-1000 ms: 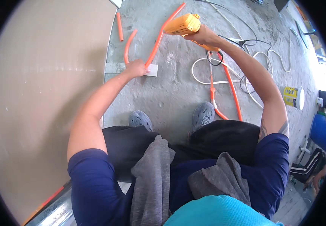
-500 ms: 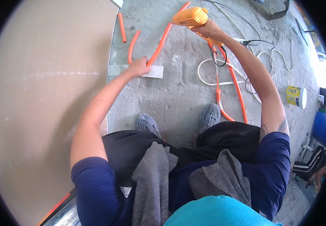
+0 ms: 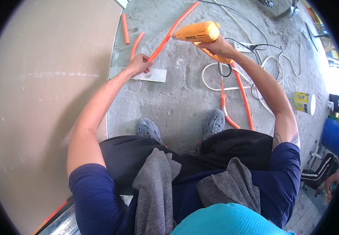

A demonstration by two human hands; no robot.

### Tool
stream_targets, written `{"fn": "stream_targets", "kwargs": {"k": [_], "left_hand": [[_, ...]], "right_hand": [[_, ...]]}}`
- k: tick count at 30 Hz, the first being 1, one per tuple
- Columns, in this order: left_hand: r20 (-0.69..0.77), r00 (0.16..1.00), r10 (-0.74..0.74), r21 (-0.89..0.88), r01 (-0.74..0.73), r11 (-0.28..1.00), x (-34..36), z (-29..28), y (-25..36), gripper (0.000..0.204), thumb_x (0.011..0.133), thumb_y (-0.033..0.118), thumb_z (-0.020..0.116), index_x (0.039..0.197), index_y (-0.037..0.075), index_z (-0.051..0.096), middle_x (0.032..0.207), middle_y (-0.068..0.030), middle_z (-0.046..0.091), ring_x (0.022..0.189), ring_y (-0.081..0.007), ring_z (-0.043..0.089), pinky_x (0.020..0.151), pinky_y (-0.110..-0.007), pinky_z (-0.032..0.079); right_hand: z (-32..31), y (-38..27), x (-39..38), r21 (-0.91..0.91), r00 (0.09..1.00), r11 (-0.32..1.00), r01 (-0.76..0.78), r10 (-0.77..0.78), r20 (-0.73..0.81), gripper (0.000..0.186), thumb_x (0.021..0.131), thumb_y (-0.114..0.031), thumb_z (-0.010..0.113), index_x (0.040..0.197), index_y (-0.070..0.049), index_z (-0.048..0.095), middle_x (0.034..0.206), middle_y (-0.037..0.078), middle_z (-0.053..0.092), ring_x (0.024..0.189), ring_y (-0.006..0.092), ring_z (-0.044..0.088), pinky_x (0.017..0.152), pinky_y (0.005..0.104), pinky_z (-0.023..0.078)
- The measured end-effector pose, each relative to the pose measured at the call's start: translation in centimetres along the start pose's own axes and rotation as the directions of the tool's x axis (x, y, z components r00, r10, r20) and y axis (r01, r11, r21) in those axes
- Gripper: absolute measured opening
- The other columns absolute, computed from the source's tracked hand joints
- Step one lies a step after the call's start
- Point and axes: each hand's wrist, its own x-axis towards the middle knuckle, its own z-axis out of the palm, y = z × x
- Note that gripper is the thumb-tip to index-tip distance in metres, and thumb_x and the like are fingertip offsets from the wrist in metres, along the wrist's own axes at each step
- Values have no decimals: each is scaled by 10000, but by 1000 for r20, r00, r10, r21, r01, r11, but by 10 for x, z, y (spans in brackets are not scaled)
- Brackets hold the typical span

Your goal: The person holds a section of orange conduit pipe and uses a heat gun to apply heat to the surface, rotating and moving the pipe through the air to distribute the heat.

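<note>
My left hand (image 3: 139, 65) is closed round the near end of a long orange plastic pipe (image 3: 171, 33), which bends gently away to the far right. In my right hand (image 3: 218, 47) is a yellow heat gun (image 3: 199, 31), gripped by its handle. The gun's nozzle points left and sits at or just beside the middle of the pipe; whether they touch I cannot tell. Beneath the left hand lies a flat pale strip (image 3: 155, 75) on the concrete. A short curved orange pipe piece (image 3: 137, 44) and a straight one (image 3: 125, 28) lie just beyond the left hand.
A large beige board (image 3: 48, 86) takes up the left side. On the right are looped white cable (image 3: 212, 87), a power strip (image 3: 243, 47), more orange pipe (image 3: 244, 98) and a white-and-yellow bucket (image 3: 304, 103). Part of another person (image 3: 320, 172) shows at the lower right.
The heat gun has come nearer to me, its nozzle shifting from the pipe's far part toward its middle. My left hand has turned and moved slightly away with the pipe.
</note>
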Motion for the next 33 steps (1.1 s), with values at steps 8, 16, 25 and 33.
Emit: {"fn": "stream_targets", "kwargs": {"k": [8,16,25,33], "left_hand": [[92,995,-33,-118,44,992,1,-8,-2,440,976,174,652,1307,-69,493,939,-86,635,752,-140,645,644,-307,555],[4,995,-102,-202,101,974,-8,-7,-13,464,1008,237,600,1312,-84,459,853,-44,523,671,-139,564,590,-319,540],[6,989,-149,-10,149,989,-5,12,-26,354,1042,291,609,1145,-43,556,801,-52,580,599,-126,566,530,-305,515],[-19,986,-165,266,164,950,8,10,-57,341,993,175,671,1180,-68,524,877,-117,650,637,-157,637,492,-322,536]], "right_hand": [[-28,11,39,16,991,997,-75,76,-114,356,819,-313,834,1042,-60,722,712,-6,629,583,80,576,519,267,478],[-36,18,55,-93,959,992,-85,56,-276,391,806,-391,828,1010,-73,727,710,-3,648,613,92,609,552,277,504],[-23,11,22,-114,983,987,-110,91,-160,380,824,-368,809,1041,-68,726,730,-2,654,613,82,604,565,271,504],[29,-11,-11,-98,998,994,-57,55,-21,373,876,-344,789,1103,-60,708,742,-12,638,612,65,578,555,255,475]]}}
